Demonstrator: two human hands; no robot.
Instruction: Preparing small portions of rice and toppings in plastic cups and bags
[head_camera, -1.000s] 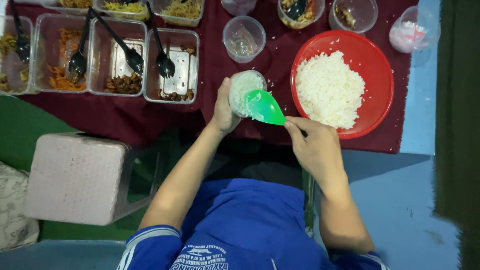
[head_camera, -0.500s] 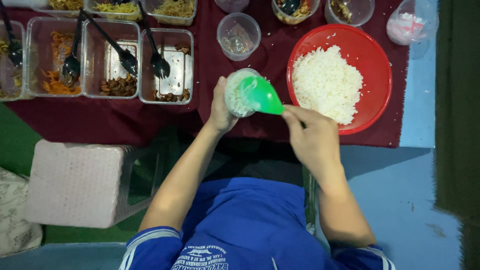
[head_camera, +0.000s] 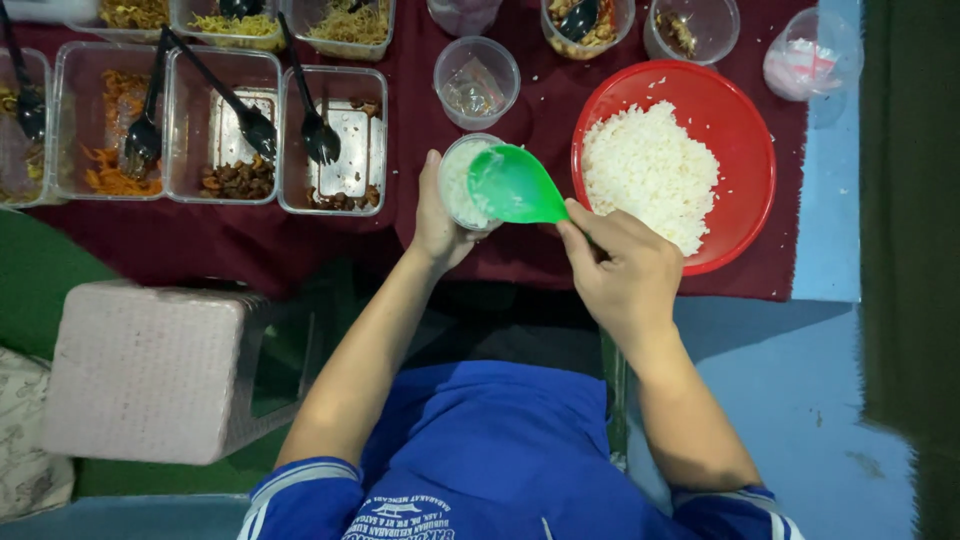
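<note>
My left hand grips a small clear round cup filled with white rice, held over the front edge of a table with a dark red cloth. My right hand holds the handle of a green rice paddle, whose blade lies flat across the top of the cup. Just right of it stands a big red bowl with a heap of white rice.
Clear rectangular trays with food leftovers and black spoons line the table's left. Small round clear cups stand at the back. A pink woven stool sits at lower left, a blue floor at right.
Both hands stay together at the cup. The paddle blade has settled flatter over the cup's mouth, covering more of the rice.
</note>
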